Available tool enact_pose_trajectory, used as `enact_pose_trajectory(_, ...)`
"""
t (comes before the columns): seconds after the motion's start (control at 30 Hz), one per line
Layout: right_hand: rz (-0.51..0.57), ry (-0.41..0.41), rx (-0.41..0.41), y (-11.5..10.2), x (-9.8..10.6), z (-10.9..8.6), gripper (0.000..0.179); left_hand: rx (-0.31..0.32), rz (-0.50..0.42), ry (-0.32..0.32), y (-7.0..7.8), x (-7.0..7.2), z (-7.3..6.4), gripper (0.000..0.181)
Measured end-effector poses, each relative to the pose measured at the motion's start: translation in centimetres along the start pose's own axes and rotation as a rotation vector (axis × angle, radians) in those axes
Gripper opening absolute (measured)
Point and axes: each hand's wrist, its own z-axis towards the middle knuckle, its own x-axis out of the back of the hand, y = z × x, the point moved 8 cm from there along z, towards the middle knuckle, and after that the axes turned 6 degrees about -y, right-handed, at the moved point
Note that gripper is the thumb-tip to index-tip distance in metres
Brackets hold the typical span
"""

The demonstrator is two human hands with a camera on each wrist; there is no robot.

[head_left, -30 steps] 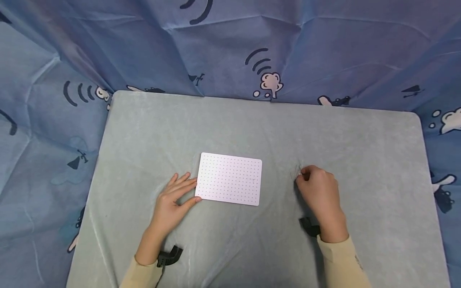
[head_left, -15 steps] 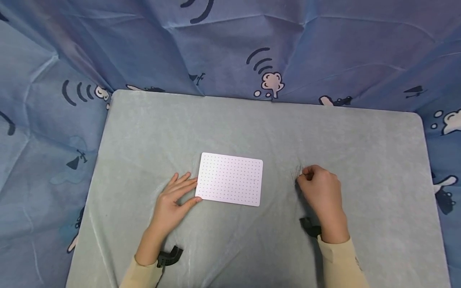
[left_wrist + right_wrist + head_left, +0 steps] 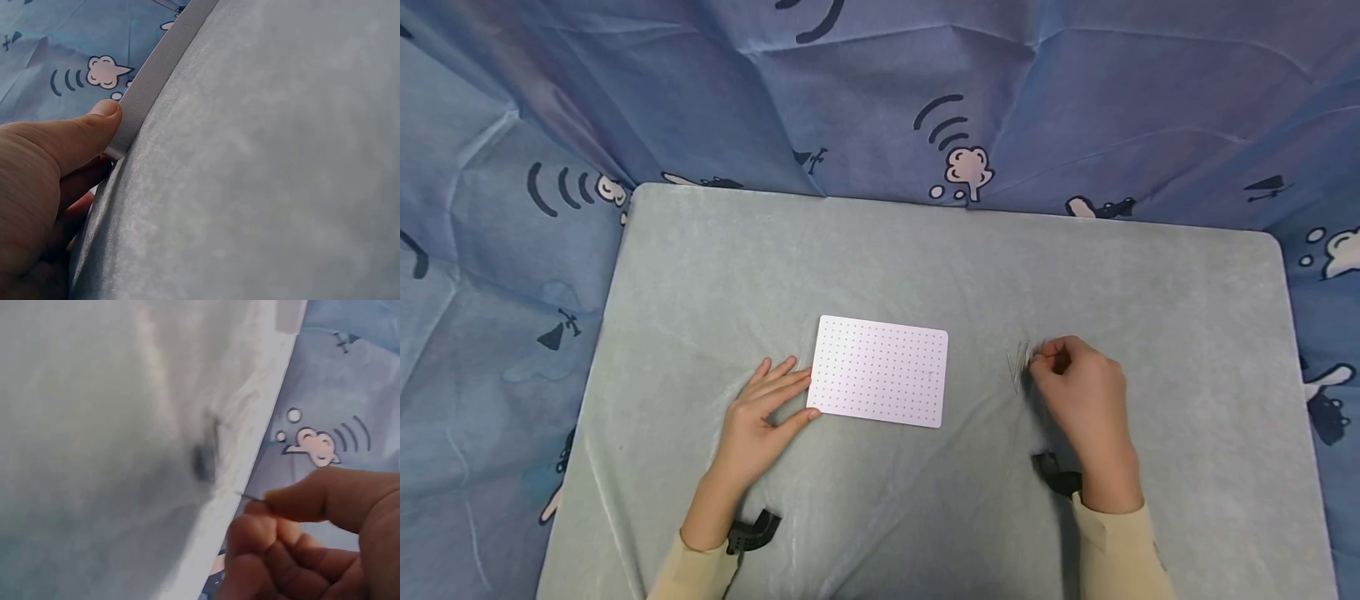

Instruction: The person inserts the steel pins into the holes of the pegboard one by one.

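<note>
A white board [image 3: 880, 371] with rows of small dark dots lies flat on the table. My left hand [image 3: 758, 429] rests at its left side, fingers spread and fairly straight, with thumb and fingertips at the near left corner. The left wrist view shows that thumb against the side of the board [image 3: 153, 78]. To the right, several thin metal needles [image 3: 1018, 365] lie in a loose bunch. Right beside them is my right hand [image 3: 1081, 392]. Its thumb and finger pinch one thin needle [image 3: 251, 497], whose tip sticks out in the right wrist view.
Grey cloth covers the table [image 3: 925, 258]. A blue patterned curtain [image 3: 865, 100] hangs behind it and along the left side. Black straps [image 3: 752, 532] sit at both wrists.
My right hand has shifted slightly to the right, off the bunch of needles, and more of them shows. The left hand and the board stay put.
</note>
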Motion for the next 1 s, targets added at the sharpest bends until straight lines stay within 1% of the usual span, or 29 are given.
enact_pose_trajectory(0.2,0.098,0.096,0.128,-1.9,0.8,-0.8,0.003,-0.001,-0.003,0.004,0.0,0.1,0.0,0.052)
enact_pose_trajectory(0.33,0.185,0.154,0.239,-3.3,0.9,-1.5,0.008,-0.002,-0.002,0.002,-0.1,0.1,0.0,0.052)
enact_pose_trajectory(0.43,0.247,0.169,0.339,-4.5,0.7,-2.0,0.012,-0.002,0.000,0.000,0.0,0.0,0.0,0.052)
enact_pose_trajectory(0.53,0.285,0.158,0.447,-5.8,0.1,-2.6,0.014,0.000,-0.002,-0.004,0.0,0.0,0.0,0.052)
enact_pose_trajectory(0.57,0.297,0.150,0.477,-6.2,-0.1,-2.7,0.014,0.000,-0.003,-0.005,0.0,0.0,0.0,0.052)
enact_pose_trajectory(0.6,0.307,0.142,0.511,-6.7,-0.4,-2.9,0.010,0.001,-0.003,-0.006,-0.1,0.0,-0.1,0.052)
enact_pose_trajectory(0.63,0.312,0.136,0.544,-7.1,-0.6,-3.1,0.011,0.001,-0.004,-0.006,-0.1,0.0,-0.1,0.052)
enact_pose_trajectory(0.67,0.316,0.121,0.565,-7.5,-0.9,-3.3,0.008,0.002,-0.006,-0.006,-0.1,0.0,-0.1,0.052)
enact_pose_trajectory(0.73,0.331,0.100,0.605,-8.2,-1.6,-3.8,0.010,0.006,-0.007,-0.007,-0.1,0.0,-0.2,0.052)
enact_pose_trajectory(0.8,0.342,0.081,0.633,-8.7,-2.3,-4.1,0.007,0.008,-0.006,-0.008,-0.1,0.0,-0.3,0.052)
enact_pose_trajectory(0.83,0.346,0.070,0.637,-8.9,-2.7,-4.2,0.010,0.008,-0.005,-0.008,-0.1,0.0,-0.3,0.052)
enact_pose_trajectory(0.97,0.352,0.036,0.632,-9.1,-4.3,-4.4,0.010,0.002,0.000,-0.007,-0.1,0.0,-0.1,0.052)
enact_pose_trajectory(1.0,0.346,0.031,0.627,-9.2,-4.6,-4.4,0.013,-0.001,0.000,-0.007,-0.1,0.0,-0.1,0.052)
